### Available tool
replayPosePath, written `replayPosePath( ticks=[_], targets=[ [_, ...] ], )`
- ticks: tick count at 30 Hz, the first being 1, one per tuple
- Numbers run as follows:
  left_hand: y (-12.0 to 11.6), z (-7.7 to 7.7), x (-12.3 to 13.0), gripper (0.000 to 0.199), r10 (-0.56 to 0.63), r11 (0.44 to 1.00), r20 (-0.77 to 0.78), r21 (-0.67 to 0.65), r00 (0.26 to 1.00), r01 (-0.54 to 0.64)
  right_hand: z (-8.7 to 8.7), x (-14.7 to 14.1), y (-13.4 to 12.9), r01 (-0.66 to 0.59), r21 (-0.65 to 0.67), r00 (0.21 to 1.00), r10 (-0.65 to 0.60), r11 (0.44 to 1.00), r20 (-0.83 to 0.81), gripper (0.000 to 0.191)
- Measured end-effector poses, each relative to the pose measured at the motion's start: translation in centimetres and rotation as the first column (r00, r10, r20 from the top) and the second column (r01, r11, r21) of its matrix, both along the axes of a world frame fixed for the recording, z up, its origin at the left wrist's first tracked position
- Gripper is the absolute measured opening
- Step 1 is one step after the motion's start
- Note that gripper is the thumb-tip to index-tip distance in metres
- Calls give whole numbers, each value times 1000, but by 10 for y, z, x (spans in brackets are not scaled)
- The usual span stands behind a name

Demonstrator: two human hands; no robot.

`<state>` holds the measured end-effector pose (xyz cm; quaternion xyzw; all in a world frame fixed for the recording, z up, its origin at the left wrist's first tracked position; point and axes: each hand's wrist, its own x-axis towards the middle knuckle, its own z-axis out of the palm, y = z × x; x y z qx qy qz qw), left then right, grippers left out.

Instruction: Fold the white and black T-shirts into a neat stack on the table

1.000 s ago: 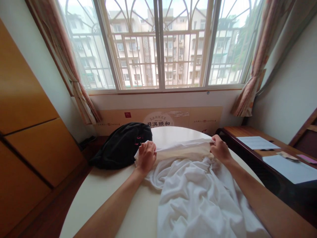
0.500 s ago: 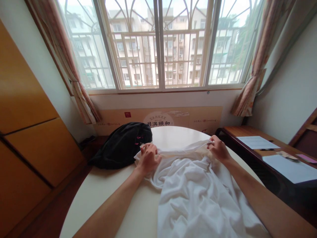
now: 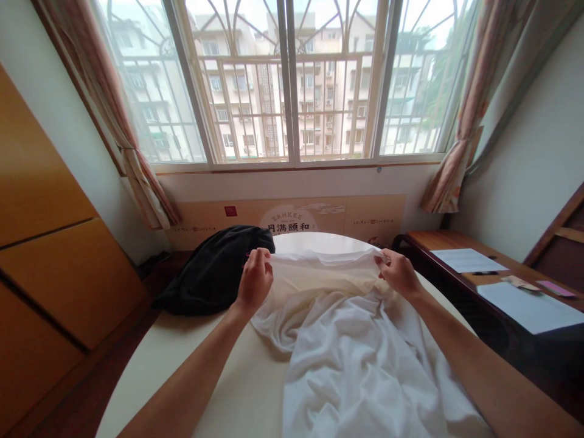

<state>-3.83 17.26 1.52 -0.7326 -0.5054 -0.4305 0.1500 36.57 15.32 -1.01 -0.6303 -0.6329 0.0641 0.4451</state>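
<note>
A thin white cloth garment, rumpled in its lower part, lies over the round cream table. Its far edge is raised and stretched nearly straight between my two hands. My left hand pinches the left corner of that edge, beside a heap of black fabric. At the other corner, my right hand has its fingers closed on the cloth. The near part of the garment runs off the bottom of the view, so its full shape is hidden.
A wooden side table at the right bears paper sheets, a dark pen and a pink slip. Orange-brown cabinets stand at the left. Behind the table, a printed board leans under the window.
My left hand has shifted left and up, now gripping the corner. The far edge of the white garment is lifted and pulled tauter. My right hand stays nearly in place; the view has turned slightly.
</note>
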Motion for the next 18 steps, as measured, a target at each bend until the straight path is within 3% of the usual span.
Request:
replayPosePath(
  ticks=[3, 6, 8, 11, 15, 18],
  targets=[
    [8, 30, -7, 32, 33, 998, -2, -61, 999, -33, 4, -3, 9, -35, -13, 999, 35, 999, -30, 27],
    [19, 64, -11, 21, 74, 983, -109, -159, 991, -91, 12, -5, 29, -45, -33, 999, 45, 998, -8, 27],
    [29, 86, -11, 14, 146, 963, -190, -199, 971, -183, 21, -7, 48, -10, -44, 998, 13, 999, 65, 25],
    [49, 110, -11, 20, 268, 915, -294, -221, 918, -338, 36, -12, 78, 76, -87, 982, -59, 993, 179, 25],
    [81, 121, -15, 31, 294, 848, -448, -284, 844, -447, 38, -27, 117, 113, -182, 973, -71, 977, 221, 24],
    [99, 110, -18, 38, 279, 771, -514, -384, 811, -508, 21, -46, 136, 101, -228, 978, -54, 969, 202, 25]
  ],
)
